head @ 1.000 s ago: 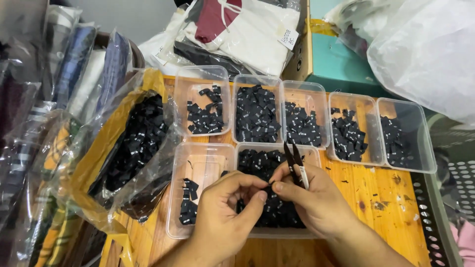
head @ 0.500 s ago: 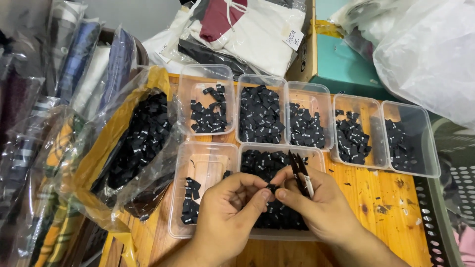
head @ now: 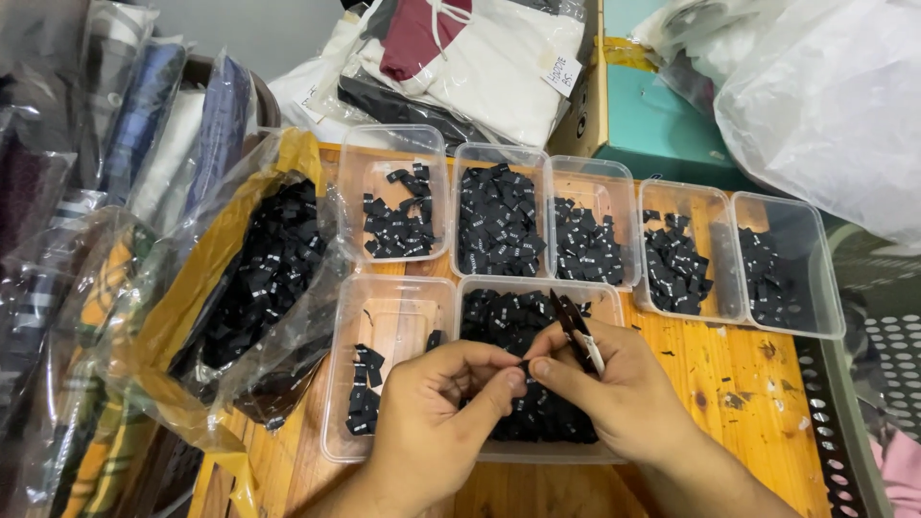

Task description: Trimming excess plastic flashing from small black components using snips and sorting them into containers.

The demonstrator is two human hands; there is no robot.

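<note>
My left hand [head: 432,412] and my right hand [head: 614,388] meet over a clear plastic tub [head: 537,453] filled with small black fabric labels [head: 504,317]. Between the thumb and forefinger tips of both hands sits one small black label [head: 524,364]. In my right hand there is also a pair of small black thread snips [head: 576,331], its tip pointing up and away. Left of my hands stands another clear tub [head: 384,317] with only some labels [head: 365,393] in it.
Five clear tubs of black labels stand in a back row, from one tub [head: 393,206] at the left to another [head: 787,264] at the right. An open plastic bag [head: 259,278] of labels lies left. Bagged clothes [head: 480,58] and a teal box [head: 662,125] are behind.
The view has shifted slightly. My fingertips have closed together over the front tub, and the snips in my right hand have tilted a little.
</note>
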